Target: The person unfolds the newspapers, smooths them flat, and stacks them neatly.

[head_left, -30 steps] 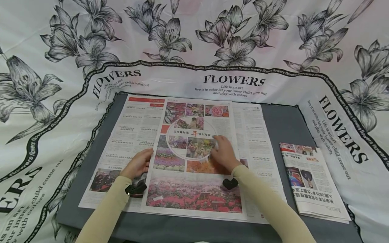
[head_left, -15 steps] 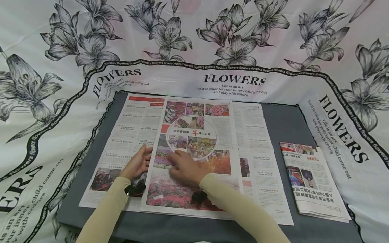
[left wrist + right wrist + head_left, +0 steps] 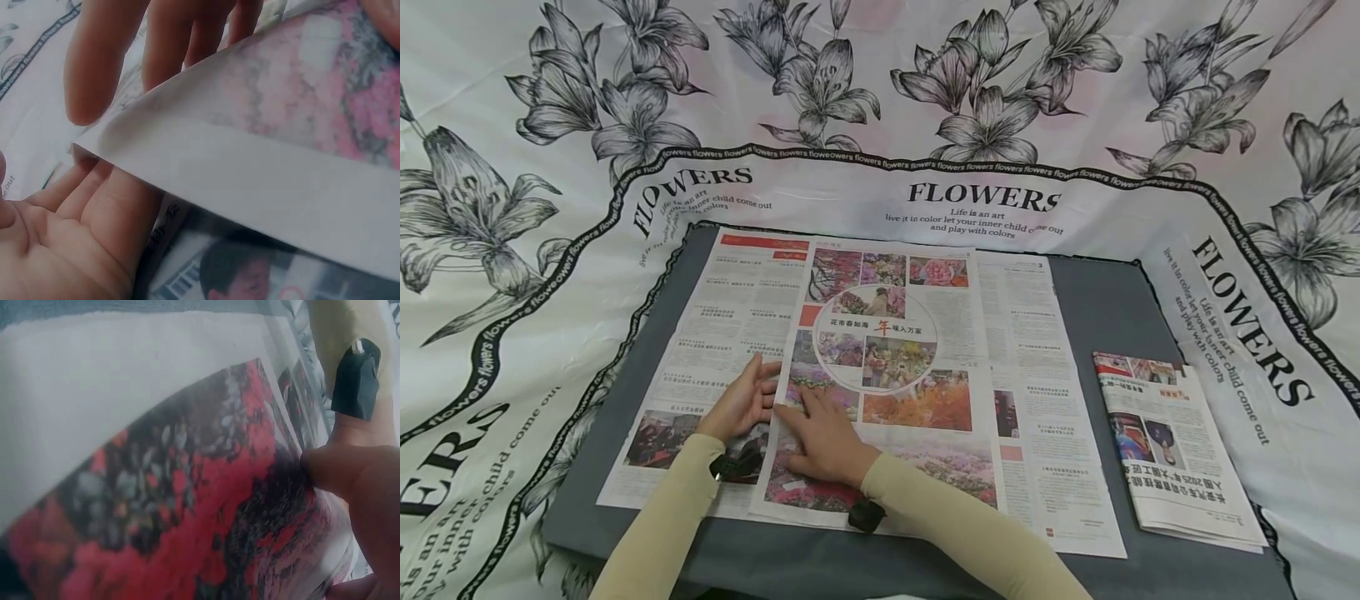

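Note:
A newspaper sheet (image 3: 925,462) printed with flower photos lies over a wider spread newspaper (image 3: 700,329). By its left edge my left hand (image 3: 741,408) lies palm up; in the left wrist view that hand's fingers reach under the sheet's edge, so their tips are hidden. My right hand (image 3: 831,442) rests on the sheet's lower left part, fingers spread towards that edge. In the left wrist view the right hand's fingers (image 3: 100,69) point down just above the sheet's edge. The right wrist view has the pink and red flower photo (image 3: 206,506) beside my right thumb.
A folded newspaper (image 3: 1172,458) lies at the right side of the grey table (image 3: 1097,304). White cloth (image 3: 820,200) with flower drawings hangs behind and around the table. Dark wrist devices (image 3: 867,515) sit on both wrists.
My right hand has slid from the circled photos at the sheet's middle right down and leftwards to its left edge. The left hand has stayed at that edge, its fingers loosening.

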### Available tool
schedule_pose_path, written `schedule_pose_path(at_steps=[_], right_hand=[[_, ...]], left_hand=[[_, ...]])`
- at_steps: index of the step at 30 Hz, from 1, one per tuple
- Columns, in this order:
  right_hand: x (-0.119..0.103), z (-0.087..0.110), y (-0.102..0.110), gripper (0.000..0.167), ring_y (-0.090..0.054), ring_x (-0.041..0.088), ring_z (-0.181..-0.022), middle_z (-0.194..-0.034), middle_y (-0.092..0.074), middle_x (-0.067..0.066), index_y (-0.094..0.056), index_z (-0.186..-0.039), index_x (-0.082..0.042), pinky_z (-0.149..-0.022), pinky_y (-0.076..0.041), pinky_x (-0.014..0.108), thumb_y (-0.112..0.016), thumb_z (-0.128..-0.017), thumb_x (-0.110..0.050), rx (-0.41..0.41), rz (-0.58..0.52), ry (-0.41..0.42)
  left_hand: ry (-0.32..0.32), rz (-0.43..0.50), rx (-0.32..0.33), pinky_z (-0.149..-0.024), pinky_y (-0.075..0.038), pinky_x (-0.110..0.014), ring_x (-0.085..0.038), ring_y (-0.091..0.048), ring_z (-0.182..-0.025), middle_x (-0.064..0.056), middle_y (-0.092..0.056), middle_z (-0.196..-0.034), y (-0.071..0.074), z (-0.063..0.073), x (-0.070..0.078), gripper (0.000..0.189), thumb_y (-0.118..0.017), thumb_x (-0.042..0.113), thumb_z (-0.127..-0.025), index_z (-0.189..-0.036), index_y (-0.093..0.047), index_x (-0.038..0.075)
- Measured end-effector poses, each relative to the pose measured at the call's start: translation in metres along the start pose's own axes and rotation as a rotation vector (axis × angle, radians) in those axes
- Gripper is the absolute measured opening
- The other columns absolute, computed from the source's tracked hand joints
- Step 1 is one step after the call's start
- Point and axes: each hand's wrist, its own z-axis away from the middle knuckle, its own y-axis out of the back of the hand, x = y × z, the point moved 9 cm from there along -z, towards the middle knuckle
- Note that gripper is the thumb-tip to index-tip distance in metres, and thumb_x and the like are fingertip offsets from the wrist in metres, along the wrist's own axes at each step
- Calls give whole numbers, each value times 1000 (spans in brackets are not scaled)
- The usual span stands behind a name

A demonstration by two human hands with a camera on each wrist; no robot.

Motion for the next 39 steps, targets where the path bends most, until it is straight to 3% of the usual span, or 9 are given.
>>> schedule_pose_path(at_steps=[8, 18, 22, 24, 27, 30, 33, 36, 39], right_hand=[[-3, -1, 4, 69, -34, 47, -149, -162, -30, 29, -37, -158, -20, -113, -42, 60, -67, -98, -36, -19, -28, 23], [2, -4, 6, 72, -25, 40, -156, -168, -19, 26, -28, -163, -18, -121, -36, 49, -63, -100, -17, -163, -233, 13], [5, -5, 9, 73, -23, 36, -157, -170, -16, 20, -26, -163, -19, -112, -44, 38, -58, -99, -5, -200, -292, -15], [7, -5, 12, 73, -26, 33, -156, -170, -18, 17, -27, -163, -18, -100, -46, 32, -56, -98, 0, -206, -323, -31], [11, -3, 15, 69, -38, 28, -151, -167, -29, 14, -31, -161, -16, -90, -45, 25, -52, -98, 5, -199, -342, -53], [16, -2, 20, 65, -55, 23, -136, -159, -44, 14, -38, -158, -12, -81, -45, 23, -49, -98, 9, -178, -314, -64], [21, 0, 27, 62, -61, 23, -128, -148, -57, 13, -46, -153, -8, -87, -52, 24, -50, -95, 12, -144, -305, -79], [29, 2, 37, 59, -59, 25, -132, -144, -61, 11, -52, -149, -7, -96, -54, 31, -54, -93, 12, -110, -325, -113], [40, 5, 47, 59, -60, 29, -131, -147, -59, 11, -54, -148, -7, -84, -54, 31, -56, -92, 12, -96, -367, -167]], left_hand=[[-15, -5, -17, -82, -62, -34, -10, -73, -104, -35, -28, -158, -1, 1, 1, 85, -8, 63, -105, -164, -4, 2], [-17, -16, -12, -82, -62, -34, -9, -74, -101, -36, -28, -157, -2, 2, 1, 86, -8, 63, -105, -164, -2, 1], [-14, -25, -7, -85, -62, -36, -10, -73, -103, -37, -27, -158, -1, 0, 0, 83, -9, 61, -106, -164, -4, 2], [-10, -29, -1, -86, -61, -37, -10, -73, -103, -36, -30, -158, -1, 0, -1, 78, -10, 57, -108, -164, -4, 3], [-5, -14, 16, -84, -62, -38, -12, -74, -100, -28, -55, -146, 0, -2, -1, 70, -19, 49, -111, -164, -10, 3], [-5, 9, 19, -81, -63, -37, -13, -76, -96, -9, -74, -119, -1, -3, 0, 64, -26, 42, -113, -163, -15, 3], [-4, 26, 22, -78, -63, -35, -13, -77, -93, 3, -76, -105, -2, -4, 0, 63, -30, 39, -113, -162, -16, 3], [-10, 5, 26, -78, -63, -34, -12, -76, -93, 4, -75, -106, -1, -4, 0, 63, -31, 39, -113, -162, -15, 3], [-7, -38, 54, -78, -63, -33, -10, -76, -92, 3, -72, -108, 2, -4, -1, 61, -35, 32, -113, -163, -16, 3]])
